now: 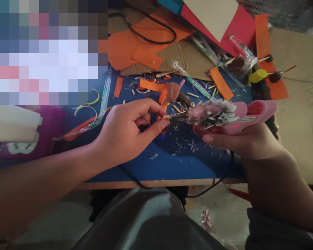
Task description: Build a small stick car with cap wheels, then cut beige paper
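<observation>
My right hand (240, 140) is closed around a pink hot glue gun (250, 116), its front crusted with grey-white glue strands and a small red light lit on its side. The dark nozzle points left. My left hand (138, 128) pinches some short wooden stick pieces (166, 117) between thumb and fingertips, right at the nozzle tip; whether they touch, I cannot tell. Behind the fingers lie a brown rounded piece (173, 91) and an orange paper strip (152, 85). Dried glue shreds (190, 147) are scattered over the blue tabletop (156, 170) below the glue gun.
Orange paper (125, 48), a red sheet (232, 24) and cardboard (297, 121) cover the back and right. Clear green-printed plastic wrappers (195, 83) lie among scraps. A black cord (135, 178) hangs over the front edge. A magenta item (52, 121) stands at left.
</observation>
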The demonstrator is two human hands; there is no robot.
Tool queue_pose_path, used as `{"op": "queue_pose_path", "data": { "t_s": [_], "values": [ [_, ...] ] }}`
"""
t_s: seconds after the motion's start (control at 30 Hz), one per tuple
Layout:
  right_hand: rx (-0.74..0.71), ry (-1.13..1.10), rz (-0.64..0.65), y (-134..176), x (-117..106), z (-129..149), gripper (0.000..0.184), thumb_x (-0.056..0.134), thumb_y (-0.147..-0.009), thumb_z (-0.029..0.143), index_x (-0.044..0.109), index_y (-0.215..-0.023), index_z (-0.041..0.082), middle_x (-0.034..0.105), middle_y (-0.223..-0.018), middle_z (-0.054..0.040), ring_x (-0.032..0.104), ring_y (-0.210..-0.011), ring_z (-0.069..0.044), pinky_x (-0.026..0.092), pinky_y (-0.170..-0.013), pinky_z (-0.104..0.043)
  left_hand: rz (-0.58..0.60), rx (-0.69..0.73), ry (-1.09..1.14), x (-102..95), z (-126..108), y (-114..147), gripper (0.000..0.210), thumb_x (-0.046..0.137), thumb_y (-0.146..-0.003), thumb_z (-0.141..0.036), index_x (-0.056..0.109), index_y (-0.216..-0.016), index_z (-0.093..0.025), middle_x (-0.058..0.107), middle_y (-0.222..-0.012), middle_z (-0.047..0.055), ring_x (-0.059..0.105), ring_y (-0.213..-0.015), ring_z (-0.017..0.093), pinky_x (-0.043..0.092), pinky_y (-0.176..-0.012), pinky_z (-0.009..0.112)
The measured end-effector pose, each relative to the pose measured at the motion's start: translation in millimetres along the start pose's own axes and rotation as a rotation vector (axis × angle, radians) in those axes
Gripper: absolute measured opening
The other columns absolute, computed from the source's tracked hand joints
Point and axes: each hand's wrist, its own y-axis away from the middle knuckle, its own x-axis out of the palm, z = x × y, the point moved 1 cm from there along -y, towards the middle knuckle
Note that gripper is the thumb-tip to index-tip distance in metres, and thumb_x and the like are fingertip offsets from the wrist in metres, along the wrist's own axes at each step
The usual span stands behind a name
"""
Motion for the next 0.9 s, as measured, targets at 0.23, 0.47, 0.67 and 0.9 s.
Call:
{"op": "queue_pose_path", "data": {
  "t_s": [0.23,0.47,0.67,0.9],
  "values": [
    [0.013,0.024,-0.008,2.8,-1.8,0.9,0.049,0.085,-0.087,0.017,0.079,-0.127,0.044,0.077,-0.131,0.0056,0.074,-0.123,-0.020,0.063,-0.104,-0.028,-0.006,-0.015,-0.046,-0.2,-2.4,0.3,0.003,0.073,-0.091,-0.024,0.071,-0.093,-0.025,0.040,-0.054,-0.010,0.032,-0.047,0.009,0.034,-0.048,0.026],
    [0.025,0.104,-0.029,9.0,-8.9,-6.2,0.045,0.087,-0.085,0.019,0.081,-0.123,0.043,0.076,-0.135,0.0031,0.072,-0.126,-0.027,0.063,-0.104,-0.037,-0.011,-0.011,-0.052,0.3,-0.6,0.2,0.004,0.074,-0.091,-0.025,0.071,-0.093,-0.024,0.041,-0.054,-0.010,0.032,-0.048,0.009,0.035,-0.049,0.027],
    [0.020,0.123,-0.025,10.1,-7.9,-2.9,0.041,0.087,-0.086,0.020,0.082,-0.120,0.042,0.075,-0.134,0.0003,0.066,-0.135,-0.033,0.061,-0.107,-0.047,-0.015,0.001,0.013,0.5,2.1,-1.5,0.006,0.076,-0.088,-0.028,0.070,-0.089,-0.027,0.044,-0.054,-0.009,0.034,-0.045,0.010,0.034,-0.046,0.029],
    [0.077,0.043,-0.181,6.5,-5.0,6.2,0.023,0.094,-0.077,0.024,0.082,-0.095,0.029,0.077,-0.105,-0.0047,0.068,-0.079,-0.021,0.060,-0.071,-0.037,-0.010,-0.032,0.071,-0.6,-1.1,-0.8,0.010,0.078,-0.084,-0.027,0.069,-0.088,-0.029,0.044,-0.054,-0.008,0.039,-0.046,0.011,0.036,-0.046,0.030]
  ]
}}
